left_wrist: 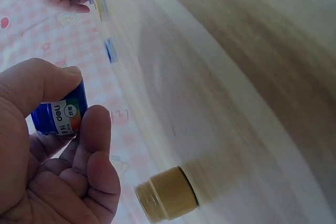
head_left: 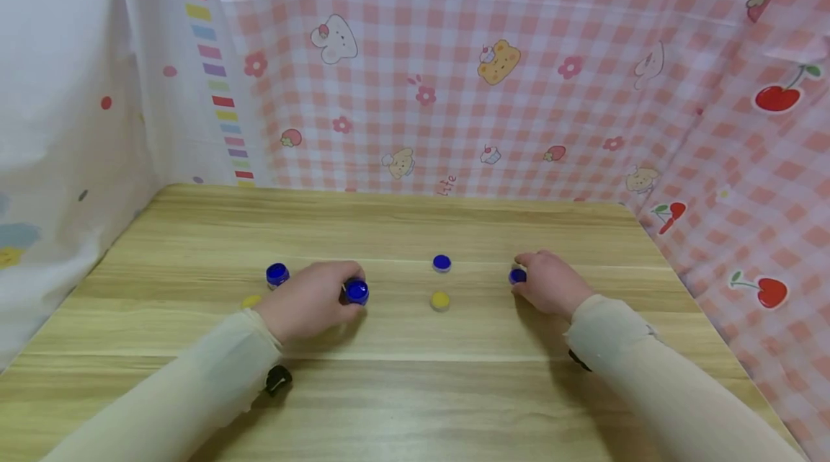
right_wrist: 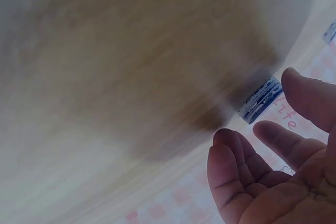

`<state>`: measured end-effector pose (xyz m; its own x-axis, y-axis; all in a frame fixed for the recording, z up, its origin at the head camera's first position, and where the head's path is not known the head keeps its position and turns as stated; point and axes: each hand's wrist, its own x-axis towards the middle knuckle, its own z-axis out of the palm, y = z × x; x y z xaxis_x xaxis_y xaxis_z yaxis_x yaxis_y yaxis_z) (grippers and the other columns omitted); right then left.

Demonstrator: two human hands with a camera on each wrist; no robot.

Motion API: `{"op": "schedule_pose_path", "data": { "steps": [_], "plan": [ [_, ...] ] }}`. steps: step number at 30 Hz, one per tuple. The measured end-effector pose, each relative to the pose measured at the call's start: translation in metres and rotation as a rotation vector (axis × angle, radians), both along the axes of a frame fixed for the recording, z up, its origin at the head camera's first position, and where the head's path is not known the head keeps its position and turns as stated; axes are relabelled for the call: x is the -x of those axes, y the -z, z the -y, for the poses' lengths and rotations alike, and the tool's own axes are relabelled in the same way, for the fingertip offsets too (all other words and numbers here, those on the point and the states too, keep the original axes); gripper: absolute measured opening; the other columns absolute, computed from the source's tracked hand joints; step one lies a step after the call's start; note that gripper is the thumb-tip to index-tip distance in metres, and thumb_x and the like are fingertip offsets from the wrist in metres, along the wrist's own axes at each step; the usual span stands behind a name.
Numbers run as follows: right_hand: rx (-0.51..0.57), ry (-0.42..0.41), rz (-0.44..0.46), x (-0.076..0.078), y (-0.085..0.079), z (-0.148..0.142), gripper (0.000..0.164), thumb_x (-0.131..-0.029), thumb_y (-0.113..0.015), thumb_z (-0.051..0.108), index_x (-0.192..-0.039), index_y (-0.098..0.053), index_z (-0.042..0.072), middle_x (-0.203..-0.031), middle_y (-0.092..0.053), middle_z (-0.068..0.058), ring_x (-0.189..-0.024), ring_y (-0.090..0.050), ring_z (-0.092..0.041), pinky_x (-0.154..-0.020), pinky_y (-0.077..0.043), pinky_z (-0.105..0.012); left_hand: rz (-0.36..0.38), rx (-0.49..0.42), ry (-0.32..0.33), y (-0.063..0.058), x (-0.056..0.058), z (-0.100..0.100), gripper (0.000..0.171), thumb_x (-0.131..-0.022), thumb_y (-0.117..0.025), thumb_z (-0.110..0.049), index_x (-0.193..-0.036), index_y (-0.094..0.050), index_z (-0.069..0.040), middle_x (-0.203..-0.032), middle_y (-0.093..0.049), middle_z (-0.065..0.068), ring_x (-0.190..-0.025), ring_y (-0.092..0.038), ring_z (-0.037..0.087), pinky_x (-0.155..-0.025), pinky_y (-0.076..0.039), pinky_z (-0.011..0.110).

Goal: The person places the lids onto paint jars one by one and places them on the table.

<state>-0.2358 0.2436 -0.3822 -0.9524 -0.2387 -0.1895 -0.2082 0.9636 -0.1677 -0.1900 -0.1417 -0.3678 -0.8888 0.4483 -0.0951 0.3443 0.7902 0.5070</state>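
My left hand (head_left: 311,301) holds a small blue paint jar (head_left: 357,292) between thumb and fingers. In the left wrist view the jar's printed label (left_wrist: 65,117) faces the camera. Over at the right, my right hand (head_left: 554,283) reaches around a blue lid (head_left: 517,276) lying on the table. In the right wrist view, thumb and forefinger stand spread beside this lid (right_wrist: 260,99), with the other fingers loosely bent. Between the hands lie another blue lid (head_left: 442,263) and a yellow lid (head_left: 440,301).
Just behind the left wrist stands a second blue jar (head_left: 277,274). A yellow jar (left_wrist: 167,195) is beside it, partly hidden by the left arm in the head view. The wooden table (head_left: 415,390) ends at a checked cloth (head_left: 454,109) along the back.
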Motion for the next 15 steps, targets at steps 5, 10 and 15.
{"op": "schedule_pose_path", "data": {
  "steps": [5, 10, 15],
  "plan": [
    [0.001, 0.005, -0.003, -0.0009, -0.0001, 0.0001, 0.055, -0.102, -0.068, 0.02, -0.146, -0.052, -0.009, -0.143, -0.059, -0.031, -0.135, -0.056, -0.047, -0.114, -0.045, -0.057, 0.012, -0.01, -0.007, 0.0015, 0.0007, -0.0031, 0.019, -0.095, -0.078, -0.022, -0.11, -0.067, -0.018, -0.09, -0.066, -0.006, -0.073, -0.058, 0.013, -0.067, -0.051, 0.031],
    [-0.004, -0.005, -0.009, -0.0022, -0.001, 0.0004, 0.052, -0.101, -0.067, 0.017, -0.144, -0.054, -0.01, -0.141, -0.061, -0.032, -0.135, -0.056, -0.049, -0.114, -0.045, -0.058, 0.006, -0.004, -0.007, 0.0023, 0.0009, -0.0036, 0.019, -0.095, -0.079, -0.022, -0.11, -0.068, -0.018, -0.091, -0.067, -0.006, -0.074, -0.059, 0.012, -0.068, -0.051, 0.031],
    [-0.01, -0.02, -0.018, -0.0026, -0.0003, 0.0003, 0.049, -0.101, -0.067, 0.017, -0.141, -0.056, -0.01, -0.133, -0.065, -0.031, -0.127, -0.062, -0.045, -0.109, -0.049, -0.056, 0.001, -0.003, -0.003, 0.0028, 0.0007, -0.0037, 0.019, -0.095, -0.079, -0.021, -0.111, -0.068, -0.018, -0.094, -0.068, -0.007, -0.078, -0.061, 0.012, -0.072, -0.052, 0.031]
  ]
}}
